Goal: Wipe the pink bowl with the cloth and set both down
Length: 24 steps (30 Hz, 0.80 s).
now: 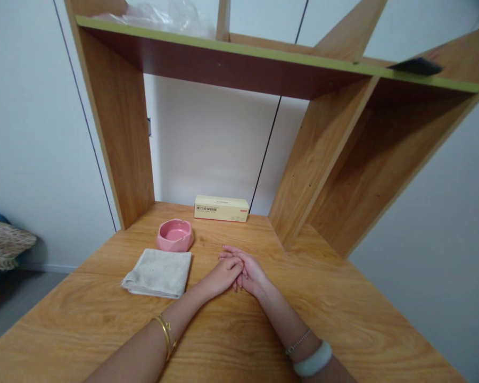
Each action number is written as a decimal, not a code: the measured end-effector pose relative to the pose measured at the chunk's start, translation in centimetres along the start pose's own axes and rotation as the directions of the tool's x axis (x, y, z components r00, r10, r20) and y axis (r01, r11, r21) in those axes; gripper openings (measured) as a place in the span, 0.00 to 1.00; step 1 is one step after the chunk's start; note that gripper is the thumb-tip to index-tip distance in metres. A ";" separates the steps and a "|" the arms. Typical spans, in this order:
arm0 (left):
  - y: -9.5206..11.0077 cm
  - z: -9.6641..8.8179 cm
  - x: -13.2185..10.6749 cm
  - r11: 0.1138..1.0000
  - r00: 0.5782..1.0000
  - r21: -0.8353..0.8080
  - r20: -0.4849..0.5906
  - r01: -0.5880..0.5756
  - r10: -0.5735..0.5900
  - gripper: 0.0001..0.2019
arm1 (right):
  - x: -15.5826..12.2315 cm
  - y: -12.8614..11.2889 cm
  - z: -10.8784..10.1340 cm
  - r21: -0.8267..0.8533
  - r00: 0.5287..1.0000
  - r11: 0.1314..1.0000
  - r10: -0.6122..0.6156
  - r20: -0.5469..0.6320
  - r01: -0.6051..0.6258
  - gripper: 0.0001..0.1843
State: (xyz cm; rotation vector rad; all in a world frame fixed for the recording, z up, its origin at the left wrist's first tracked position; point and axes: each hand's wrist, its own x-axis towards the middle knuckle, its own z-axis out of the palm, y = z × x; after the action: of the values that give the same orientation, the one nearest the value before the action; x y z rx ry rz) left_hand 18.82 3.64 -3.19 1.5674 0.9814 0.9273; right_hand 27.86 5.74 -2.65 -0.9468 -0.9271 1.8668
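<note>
My left hand (222, 275), with a gold bracelet (165, 336) on the forearm, is closed over my right hand (254, 272) above the middle of the wooden desk (223, 340). The fingers of my right hand stretch out to the left, partly covered by my left hand. No object shows in either hand. A folded grey cloth (159, 272) lies left of the hands. Just behind it stands a pink faceted bowl (176, 240). Farther back, a long cream cling-film box (221, 208) sits against the wall.
A wooden shelf (223, 50) spans the desk above, with clear plastic wrapping (163, 18) and a dark flat object (417, 66) on it. Upright panels (315, 165) stand at the right. A patterned cloth (6, 239) covers something beyond the desk's left side.
</note>
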 end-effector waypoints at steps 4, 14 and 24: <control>0.9 -0.3 -0.4 0.999 0.999 0.025 0.031 0.026 -0.027 0.11 | -0.1 0.3 0.0 -0.041 0.999 0.998 -0.053 -0.006 0.053 0.13; 7.6 -11.4 -5.1 0.989 0.992 0.125 -0.111 0.076 -0.062 0.13 | 0.3 2.4 6.0 -0.595 0.857 0.619 -0.418 0.303 0.512 0.14; 3.6 -19.1 -4.9 0.532 0.672 0.536 -0.736 0.655 -0.084 0.20 | -3.1 3.1 10.4 -0.740 0.746 -0.471 -0.224 0.627 0.481 0.10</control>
State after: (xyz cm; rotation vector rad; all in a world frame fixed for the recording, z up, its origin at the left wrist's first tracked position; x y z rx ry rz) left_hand -0.04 5.32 3.34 1.5558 2.4233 0.7119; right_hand 19.04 -0.69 0.08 -0.9430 -2.6958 -0.0718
